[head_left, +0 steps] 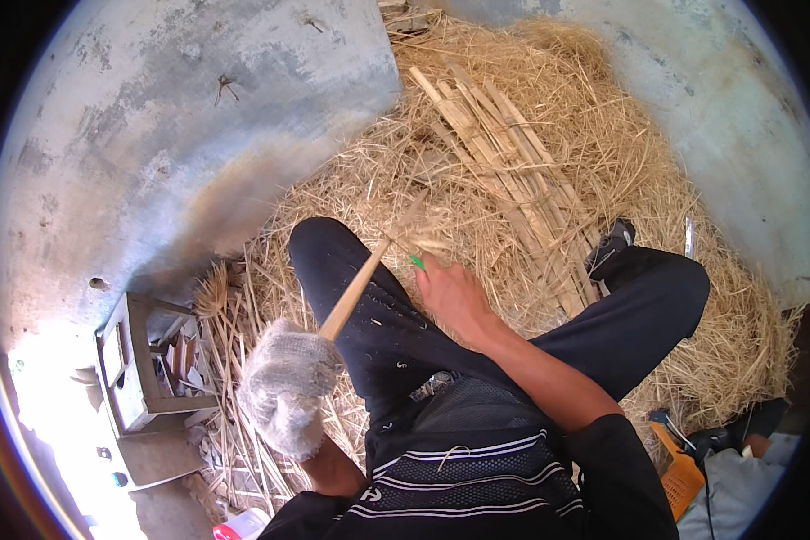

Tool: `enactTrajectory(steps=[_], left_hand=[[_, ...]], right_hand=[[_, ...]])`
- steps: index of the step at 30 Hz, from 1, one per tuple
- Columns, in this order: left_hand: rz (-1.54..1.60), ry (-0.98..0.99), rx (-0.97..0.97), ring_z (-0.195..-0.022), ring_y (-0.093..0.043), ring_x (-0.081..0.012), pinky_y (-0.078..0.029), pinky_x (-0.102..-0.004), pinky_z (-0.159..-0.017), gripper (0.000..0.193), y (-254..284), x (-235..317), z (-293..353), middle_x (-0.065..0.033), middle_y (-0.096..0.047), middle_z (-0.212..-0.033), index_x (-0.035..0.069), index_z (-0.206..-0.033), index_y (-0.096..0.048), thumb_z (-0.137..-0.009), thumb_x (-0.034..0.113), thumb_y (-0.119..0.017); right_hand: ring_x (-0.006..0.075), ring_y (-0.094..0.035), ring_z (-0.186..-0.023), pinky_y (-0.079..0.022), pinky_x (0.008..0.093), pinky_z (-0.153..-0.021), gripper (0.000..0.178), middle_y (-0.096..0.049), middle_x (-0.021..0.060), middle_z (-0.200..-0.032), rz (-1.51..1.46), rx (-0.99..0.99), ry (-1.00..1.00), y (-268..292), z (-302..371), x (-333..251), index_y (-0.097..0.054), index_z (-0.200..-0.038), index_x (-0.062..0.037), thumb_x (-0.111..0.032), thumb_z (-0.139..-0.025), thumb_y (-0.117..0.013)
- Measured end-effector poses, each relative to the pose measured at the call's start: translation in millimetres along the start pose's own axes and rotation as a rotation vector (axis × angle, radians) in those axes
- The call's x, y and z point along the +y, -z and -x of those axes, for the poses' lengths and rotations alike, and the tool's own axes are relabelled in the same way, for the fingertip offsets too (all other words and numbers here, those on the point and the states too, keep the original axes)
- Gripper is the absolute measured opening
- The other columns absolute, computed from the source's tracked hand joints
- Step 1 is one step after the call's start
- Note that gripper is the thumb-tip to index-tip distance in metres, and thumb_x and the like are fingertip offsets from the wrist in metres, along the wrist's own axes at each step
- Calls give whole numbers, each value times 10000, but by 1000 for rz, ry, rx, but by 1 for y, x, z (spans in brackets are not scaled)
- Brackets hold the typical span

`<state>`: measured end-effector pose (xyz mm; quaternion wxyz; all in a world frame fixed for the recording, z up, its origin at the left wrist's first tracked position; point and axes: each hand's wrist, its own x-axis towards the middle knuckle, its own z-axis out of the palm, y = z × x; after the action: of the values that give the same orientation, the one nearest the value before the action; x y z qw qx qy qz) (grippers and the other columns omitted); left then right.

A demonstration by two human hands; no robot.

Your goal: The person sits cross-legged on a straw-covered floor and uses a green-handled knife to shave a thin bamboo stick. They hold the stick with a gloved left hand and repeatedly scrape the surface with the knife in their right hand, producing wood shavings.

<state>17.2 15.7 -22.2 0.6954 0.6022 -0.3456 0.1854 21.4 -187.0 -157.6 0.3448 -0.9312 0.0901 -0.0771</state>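
My left hand [288, 387], in a grey knitted glove, is closed round the lower end of a pale split bamboo strip [362, 286]. The strip slants up and to the right over my left thigh, and thin shavings or fibres spread near its far end. Beside that end, my bare right hand [456, 295] is closed on a small green-handled tool [417, 262]. Only a bit of green shows past the fingers, so I cannot make out its blade or kind. Small pale flecks lie on my dark trousers [369, 315].
A heap of straw-like shavings [351, 171] covers the floor around my crossed legs. Long split strips [513, 162] lie on it ahead. Thin sticks [243, 387] and a wooden frame stool [139, 360] are at left, an orange plastic basket [679, 472] at lower right. Walls [198, 90] rise behind.
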Motion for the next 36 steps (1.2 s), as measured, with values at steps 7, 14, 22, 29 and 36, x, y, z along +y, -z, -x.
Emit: enactTrajectory(steps=[7,14,22,29,36], left_hand=[[29,-133,-446,-676,-656,-183,-571,-298,-504,73,3,11,-12,-64,-635,-748,26,-739,-664,-730,-4,-730],[79,-137,-519,-704,-680,-194,-573,-319,-555,105,-7,14,9,-66,-668,-757,26,-749,-673,-707,11,-768],[-47,-106,-352,-710,-679,-211,-566,-332,-584,140,-17,14,18,-72,-666,-765,23,-762,-671,-685,13,-787],[-106,-103,-268,-715,-678,-226,-560,-344,-609,173,-22,14,24,-77,-664,-772,20,-774,-670,-666,14,-805],[-280,-169,-173,-715,-671,-251,-549,-349,-626,214,-21,26,16,-84,-652,-785,17,-794,-666,-642,7,-817]], right_hand=[[434,-611,-607,-449,507,-565,238,-606,235,-673,-379,-112,-39,32,16,-20,-597,-1031,-41,-265,-1014,-521],[374,-582,-542,-412,419,-516,200,-530,190,-598,-495,39,24,86,51,-19,-597,-980,-13,-207,-1003,-554],[329,-619,-581,-485,408,-552,170,-601,140,-709,-488,5,280,98,92,-35,-605,-1017,5,-145,-940,-627],[276,-617,-581,-481,397,-490,195,-574,98,-713,-413,-77,427,96,105,-47,-562,-944,-39,-75,-818,-706],[306,-620,-558,-478,396,-454,110,-554,130,-638,-179,128,489,71,77,-62,-578,-930,-17,-89,-873,-639]])
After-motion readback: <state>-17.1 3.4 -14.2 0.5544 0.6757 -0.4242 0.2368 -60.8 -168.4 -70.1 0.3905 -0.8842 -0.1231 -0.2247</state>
